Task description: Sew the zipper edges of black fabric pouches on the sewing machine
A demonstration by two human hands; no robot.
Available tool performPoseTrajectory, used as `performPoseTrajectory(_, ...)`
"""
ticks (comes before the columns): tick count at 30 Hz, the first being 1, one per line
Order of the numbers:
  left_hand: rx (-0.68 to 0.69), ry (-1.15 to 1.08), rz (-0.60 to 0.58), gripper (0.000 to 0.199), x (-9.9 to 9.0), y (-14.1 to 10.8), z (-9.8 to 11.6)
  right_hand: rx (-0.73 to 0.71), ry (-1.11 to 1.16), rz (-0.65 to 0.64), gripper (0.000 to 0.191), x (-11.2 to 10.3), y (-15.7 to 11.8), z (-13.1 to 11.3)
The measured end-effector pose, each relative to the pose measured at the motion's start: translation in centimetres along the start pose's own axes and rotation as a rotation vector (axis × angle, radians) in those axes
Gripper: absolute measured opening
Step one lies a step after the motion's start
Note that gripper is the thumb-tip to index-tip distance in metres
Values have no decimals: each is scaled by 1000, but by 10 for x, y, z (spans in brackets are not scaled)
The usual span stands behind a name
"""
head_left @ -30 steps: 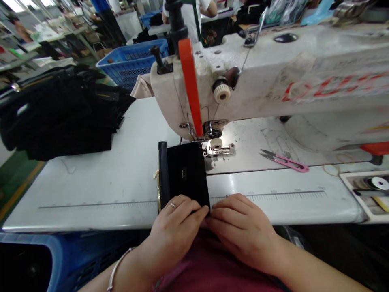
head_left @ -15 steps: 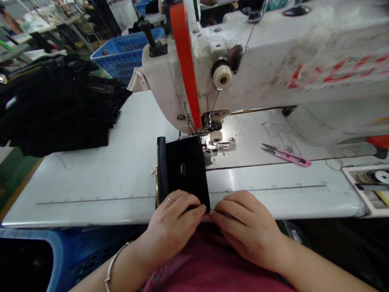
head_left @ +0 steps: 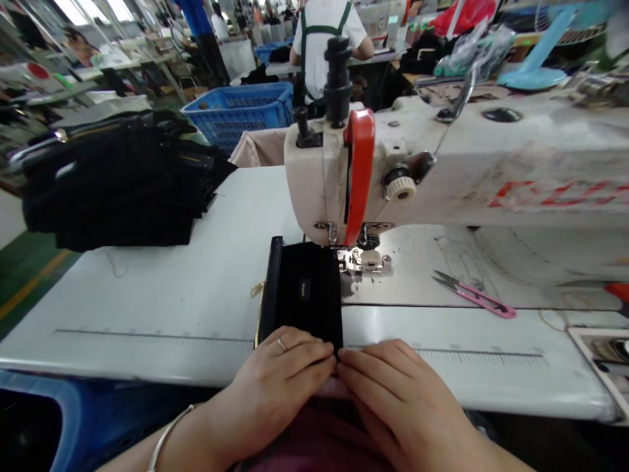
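A flat black zip pouch [head_left: 317,305] lies on the sewing machine's bed, with a small label [head_left: 304,290] on its face and a gold zipper pull [head_left: 257,287] on its left edge. Its far right corner reaches the presser foot [head_left: 363,260]. My left hand [head_left: 282,377], wearing a ring, covers the pouch's near end with fingers closed on the near right corner. From the other side, the fingertips of my right hand [head_left: 393,387] pinch that same corner. What lies beneath the fingers is hidden. The white sewing machine [head_left: 442,164] stands just beyond.
Pink-handled thread snips [head_left: 476,296] lie right of the presser foot. A pile of black fabric pieces [head_left: 118,183] covers the table's far left. Blue crates stand behind [head_left: 240,111] and at the near left [head_left: 69,406]. Across the aisle is a person in a white shirt [head_left: 319,39].
The view has tilted up, so the machine and table appear lower. My right fingers have come closer to the left ones at the pouch's corner. The pouch stays beside the presser foot.
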State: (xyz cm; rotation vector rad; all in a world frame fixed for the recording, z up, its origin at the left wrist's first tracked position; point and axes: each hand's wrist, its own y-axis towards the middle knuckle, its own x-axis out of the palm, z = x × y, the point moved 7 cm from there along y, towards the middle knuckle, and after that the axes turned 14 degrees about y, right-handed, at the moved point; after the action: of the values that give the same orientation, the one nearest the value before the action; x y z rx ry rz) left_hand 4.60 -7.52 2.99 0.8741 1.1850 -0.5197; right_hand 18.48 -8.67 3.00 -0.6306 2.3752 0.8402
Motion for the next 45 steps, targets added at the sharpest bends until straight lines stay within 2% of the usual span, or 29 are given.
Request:
performPoseTrajectory(6,57,33,3,24,-4,13,-14,9,-19,-40,34,-4,13,7)
performPoseTrajectory(12,88,43,6,22,-2,25,-27,59,-24,-83,27,-7,24,20)
performPoseTrajectory(21,155,118,29,22,1,42,-45,58,-73,-119,24,-12,42,35)
performPoseTrajectory(27,216,184,89,20,2,55,-57,61,-134,-158,25,-14,55,46)
performPoseTrajectory(35,195,261,44,23,14,68,-81,110,-247,-144,33,-15,63,63)
performPoseTrajectory(41,122,267,83,23,14,82,-98,123,-291,-92,34,-15,63,71)
performPoseTrajectory(45,40,305,43,20,17,91,-109,97,-274,-107,32,-12,62,72)
